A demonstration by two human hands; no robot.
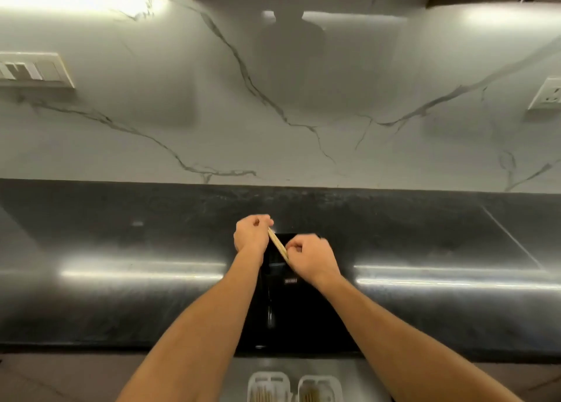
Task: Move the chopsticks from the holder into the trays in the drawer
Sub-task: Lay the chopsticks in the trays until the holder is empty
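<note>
A tall black holder (291, 304) stands on the dark countertop between my forearms. Pale wooden chopsticks (277, 245) slant across its top. My left hand (252, 234) grips their upper end and my right hand (309, 259) pinches their lower end, both just above the holder's opening. At the bottom edge the open drawer (236, 380) shows two white trays: the left tray (268, 386) and the right tray (320, 388), each with chopsticks lying inside. Whatever is inside the holder is hidden.
The black stone countertop (121, 243) runs the full width, backed by a white marble wall (273, 113). A switch plate (33, 70) sits on the wall at left and a socket (548, 98) at right.
</note>
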